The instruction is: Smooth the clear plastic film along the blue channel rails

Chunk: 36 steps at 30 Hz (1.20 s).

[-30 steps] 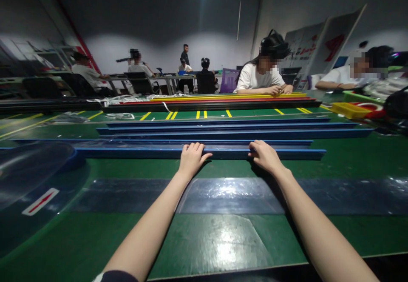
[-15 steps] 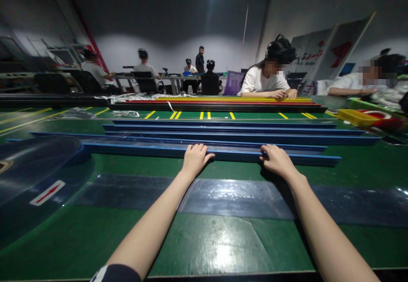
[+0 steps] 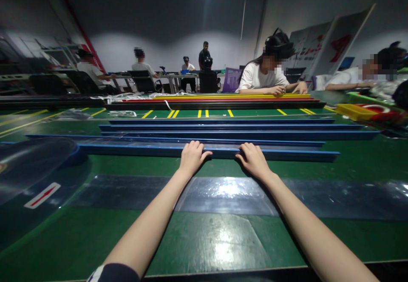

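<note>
A long blue channel strip [image 3: 287,153] lies crosswise on the green table, with clear film along part of its trough. My left hand [image 3: 192,154] rests over it left of centre, fingers curled over the top and thumb along the near edge. A short way to the right, my right hand [image 3: 253,156] grips the same strip, fingers bent over it and thumb pointing inward. The fingertips of both hands are partly hidden behind the strip. Nearer to me, a wide band of clear plastic film [image 3: 223,195] lies flat under my forearms.
Several more blue strips [image 3: 239,134] lie just beyond. A big clear film roll [image 3: 35,163] with a red-arrow label is at left. Yellow, red and black strips [image 3: 223,101] lie farther back, before a co-worker [image 3: 263,78]. A yellow tray [image 3: 355,112] stands at right.
My right hand has slid left along the blue strip, closer to my left hand. My left hand keeps about the same place on it. The view has shifted slightly.
</note>
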{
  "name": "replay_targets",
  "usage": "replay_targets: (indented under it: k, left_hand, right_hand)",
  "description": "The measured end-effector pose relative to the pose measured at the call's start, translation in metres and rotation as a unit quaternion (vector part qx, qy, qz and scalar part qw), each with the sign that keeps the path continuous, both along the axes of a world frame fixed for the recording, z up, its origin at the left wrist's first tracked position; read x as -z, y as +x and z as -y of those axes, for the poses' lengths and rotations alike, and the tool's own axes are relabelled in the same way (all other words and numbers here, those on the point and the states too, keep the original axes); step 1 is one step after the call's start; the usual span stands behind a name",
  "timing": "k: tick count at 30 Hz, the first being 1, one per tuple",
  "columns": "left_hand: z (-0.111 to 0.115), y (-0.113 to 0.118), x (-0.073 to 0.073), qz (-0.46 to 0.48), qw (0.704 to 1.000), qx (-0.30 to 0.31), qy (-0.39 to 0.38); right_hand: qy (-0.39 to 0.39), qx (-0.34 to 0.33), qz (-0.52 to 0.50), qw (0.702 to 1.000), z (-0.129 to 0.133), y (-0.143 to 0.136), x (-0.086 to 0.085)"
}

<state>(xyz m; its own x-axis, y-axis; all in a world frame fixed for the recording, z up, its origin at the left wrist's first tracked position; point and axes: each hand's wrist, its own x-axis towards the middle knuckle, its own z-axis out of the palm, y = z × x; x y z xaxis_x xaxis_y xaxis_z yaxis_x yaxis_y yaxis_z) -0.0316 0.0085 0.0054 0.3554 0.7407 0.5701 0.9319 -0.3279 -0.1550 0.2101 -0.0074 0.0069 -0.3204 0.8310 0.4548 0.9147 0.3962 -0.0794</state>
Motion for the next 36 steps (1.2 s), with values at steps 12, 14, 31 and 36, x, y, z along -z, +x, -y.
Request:
replay_targets:
  k: [12, 14, 31, 36]
  left_hand:
    - [-0.002, -0.001, 0.001, -0.002, 1.000, -0.003, -0.002]
    - [-0.002, -0.001, 0.001, -0.001, 1.000, -0.001, -0.001]
    - [0.000, -0.003, 0.001, 0.025, 0.999, 0.048, -0.001]
    - [0.001, -0.002, 0.001, 0.023, 1.000, 0.020, 0.007]
  right_hand:
    - [-0.013, 0.026, -0.026, 0.999, -0.009, -0.002, 0.004]
    - [-0.017, 0.025, -0.033, 0.999, -0.010, -0.002, 0.005]
    - [-0.056, 0.018, -0.075, 0.995, -0.015, 0.030, 0.004]
    - [-0.063, 0.029, -0.066, 0.995, -0.016, 0.046, 0.005]
